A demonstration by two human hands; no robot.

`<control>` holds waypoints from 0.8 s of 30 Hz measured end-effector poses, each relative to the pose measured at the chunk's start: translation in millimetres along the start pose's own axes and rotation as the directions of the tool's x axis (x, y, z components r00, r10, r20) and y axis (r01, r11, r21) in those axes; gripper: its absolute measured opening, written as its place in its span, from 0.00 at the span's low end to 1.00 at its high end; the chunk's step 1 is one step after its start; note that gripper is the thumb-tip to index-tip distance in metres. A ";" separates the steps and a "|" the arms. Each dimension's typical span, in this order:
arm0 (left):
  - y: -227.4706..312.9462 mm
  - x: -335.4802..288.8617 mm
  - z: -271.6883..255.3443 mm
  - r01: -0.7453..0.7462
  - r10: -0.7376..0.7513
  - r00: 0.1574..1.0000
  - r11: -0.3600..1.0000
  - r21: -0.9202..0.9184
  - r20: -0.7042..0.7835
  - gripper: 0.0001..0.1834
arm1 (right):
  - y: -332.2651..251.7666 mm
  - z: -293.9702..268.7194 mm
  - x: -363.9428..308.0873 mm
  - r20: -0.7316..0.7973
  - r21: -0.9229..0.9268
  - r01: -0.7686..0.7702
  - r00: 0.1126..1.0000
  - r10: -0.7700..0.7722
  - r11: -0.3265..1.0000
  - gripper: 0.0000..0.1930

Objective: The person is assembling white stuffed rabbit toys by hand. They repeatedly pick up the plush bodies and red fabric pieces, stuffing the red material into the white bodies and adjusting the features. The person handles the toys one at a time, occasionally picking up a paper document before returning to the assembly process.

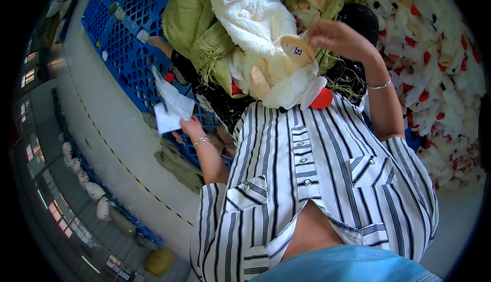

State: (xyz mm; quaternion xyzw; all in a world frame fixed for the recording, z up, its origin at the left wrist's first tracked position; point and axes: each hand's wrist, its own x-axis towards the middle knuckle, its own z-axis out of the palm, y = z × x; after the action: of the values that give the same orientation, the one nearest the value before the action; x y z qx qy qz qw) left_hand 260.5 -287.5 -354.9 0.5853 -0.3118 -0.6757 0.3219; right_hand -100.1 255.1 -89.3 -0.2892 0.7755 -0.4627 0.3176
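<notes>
A cream plush animal skin (250, 13), limp and unstuffed-looking, lies across my lap. It has tan ears, and a white and red piece shows at its near end. My right hand (335, 39) is at the far right side of the skin, its fingertips pinched at the edge of a tan ear (296, 50) that carries a small printed label (298, 51). Out to the left, my left hand (192, 127) grips a bunch of thin white sheets (174, 105), paper or plastic, I cannot tell which. The fingertips of that hand are partly hidden.
Green woven sacks (186, 23) lie beyond and beside the skin. Blue plastic pallets (130, 41) stretch along the left. A large heap of white plush skins with red parts (409, 67) rises on the right. Yellow-black tape (123, 151) marks the floor, with several sacks (94, 190) farther left.
</notes>
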 end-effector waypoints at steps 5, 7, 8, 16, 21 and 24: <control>-51.8 -22.3 5.5 0.500 -0.462 0.857 0.852 0.157 -0.228 0.25 | 7.1 22.6 -22.1 0.060 -0.024 -0.153 0.986 0.154 0.988 0.22; -46.9 -36.9 12.0 0.214 -0.152 0.967 0.917 0.337 -0.203 0.27 | 7.3 28.8 -12.6 0.141 -0.128 -0.213 0.963 0.230 0.969 0.20; -43.3 -50.3 18.7 -0.004 0.069 0.987 0.913 0.408 -0.144 0.26 | 4.0 33.2 -7.8 0.177 -0.185 -0.237 0.946 0.270 0.954 0.19; 73.9 -344.1 224.1 -0.885 -0.035 0.071 0.459 0.079 0.997 0.34 | -24.1 46.3 25.7 -0.043 0.258 -0.011 0.999 0.023 0.966 0.16; 55.9 -344.7 241.9 -0.799 -0.266 0.143 0.538 0.270 0.953 0.32 | -33.8 47.5 40.7 -0.031 0.423 0.107 0.994 -0.104 0.900 0.17; 68.2 -339.0 246.8 -0.810 -0.220 0.092 0.551 0.202 0.971 0.26 | -40.7 49.7 37.1 -0.188 0.540 0.197 0.976 -0.111 0.818 0.14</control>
State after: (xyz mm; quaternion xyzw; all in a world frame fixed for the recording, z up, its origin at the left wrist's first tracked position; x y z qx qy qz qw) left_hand 56.9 -46.1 -70.7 -0.0083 -0.8112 -0.5797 -0.0757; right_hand -79.5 184.6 -79.3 -0.2111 0.6031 -0.7121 0.2910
